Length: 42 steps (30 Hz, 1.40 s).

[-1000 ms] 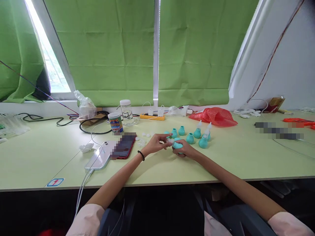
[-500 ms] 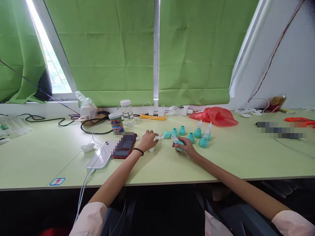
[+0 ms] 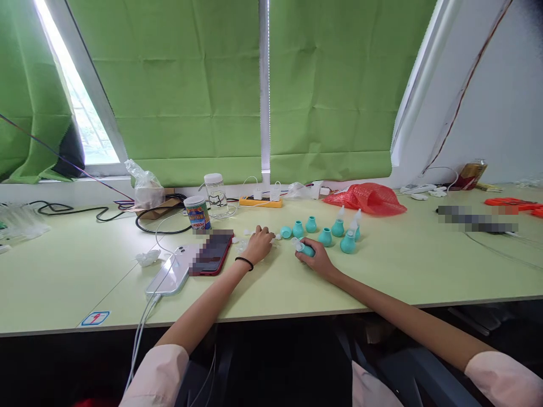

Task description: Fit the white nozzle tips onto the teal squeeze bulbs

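Note:
My right hand [image 3: 319, 259] is closed around a teal bulb syringe [image 3: 306, 249], tilted so that its clear nozzle [image 3: 296, 243] points left. My left hand [image 3: 259, 244] is low over the table, its bent fingers apart among small clear and white plastic parts [image 3: 278, 237]; the thumb side is hidden. Between and beyond the hands are several teal bulbs without nozzles, one lying on its side [image 3: 285, 232] and others upright, such as this bulb [image 3: 325, 237]. To the right, three bulbs carry clear nozzles, among them the nearest bulb [image 3: 348, 243].
Left of my left hand lie a red-cased phone [image 3: 218, 254] and a white phone [image 3: 172, 274] with a cable. Behind are a printed can [image 3: 197, 215], a clear jar [image 3: 217, 198] and an orange power strip [image 3: 259, 202]. A red plastic bag [image 3: 367, 199] lies back right.
My left hand has shifted slightly right and its fingers reach lower toward the small parts. My right hand keeps hold of the bulb syringe, now tipped flatter. The view has turned slightly.

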Available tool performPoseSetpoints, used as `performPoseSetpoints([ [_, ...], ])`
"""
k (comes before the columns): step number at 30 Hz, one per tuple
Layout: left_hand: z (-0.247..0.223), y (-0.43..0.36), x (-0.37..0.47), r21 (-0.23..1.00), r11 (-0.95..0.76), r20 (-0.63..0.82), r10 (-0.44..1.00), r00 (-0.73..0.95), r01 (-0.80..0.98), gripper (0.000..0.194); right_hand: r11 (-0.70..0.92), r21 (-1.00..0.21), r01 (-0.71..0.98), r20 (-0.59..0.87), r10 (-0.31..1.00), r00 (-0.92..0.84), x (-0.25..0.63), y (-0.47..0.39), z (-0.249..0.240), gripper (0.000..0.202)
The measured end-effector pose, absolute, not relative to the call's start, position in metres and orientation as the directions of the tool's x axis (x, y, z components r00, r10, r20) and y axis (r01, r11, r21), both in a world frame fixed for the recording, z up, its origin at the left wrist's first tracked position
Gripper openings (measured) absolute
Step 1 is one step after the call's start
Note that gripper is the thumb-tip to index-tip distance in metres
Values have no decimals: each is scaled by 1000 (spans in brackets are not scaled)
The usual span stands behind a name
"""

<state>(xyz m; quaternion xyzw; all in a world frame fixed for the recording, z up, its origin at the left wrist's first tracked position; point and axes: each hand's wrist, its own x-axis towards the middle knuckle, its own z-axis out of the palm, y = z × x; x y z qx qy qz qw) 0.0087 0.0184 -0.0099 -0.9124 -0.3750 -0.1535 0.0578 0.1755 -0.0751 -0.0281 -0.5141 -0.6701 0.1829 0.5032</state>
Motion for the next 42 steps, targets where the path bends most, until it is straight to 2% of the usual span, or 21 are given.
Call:
performPoseSetpoints([
  [6,-6,15,9,46,-694,330,689,645,718,23,408,-748,524,492,870,24,175,-76,-28,9],
  [9,-4,13,9,123,-701,427,676,600,703,23,398,-739,544,492,870,31,174,-76,-27,10],
  [12,2,9,8,375,-715,575,679,457,590,21,375,-713,593,505,861,62,173,-78,-26,13],
  [14,6,7,7,591,-693,565,721,401,413,24,362,-689,628,521,849,82,172,-79,-25,15],
  [17,11,3,5,843,-526,388,736,555,108,33,356,-678,644,539,835,106,171,-79,-25,20],
  [20,12,-1,5,962,-272,212,674,707,-29,40,362,-671,647,544,834,98,171,-80,-25,25],
  [23,10,-4,8,984,-174,154,701,696,-41,37,383,-637,669,547,836,41,171,-80,-26,22],
  [28,7,-4,9,985,-173,148,732,665,-29,34,396,-584,708,551,834,-12,171,-80,-27,19],
  [35,8,5,-2,998,-60,66,629,775,-36,45,371,-585,721,536,844,1,172,-79,-29,22],
  [42,3,8,-2,997,-73,36,643,765,14,38,401,-513,759,569,821,-48,174,-78,-32,21],
])
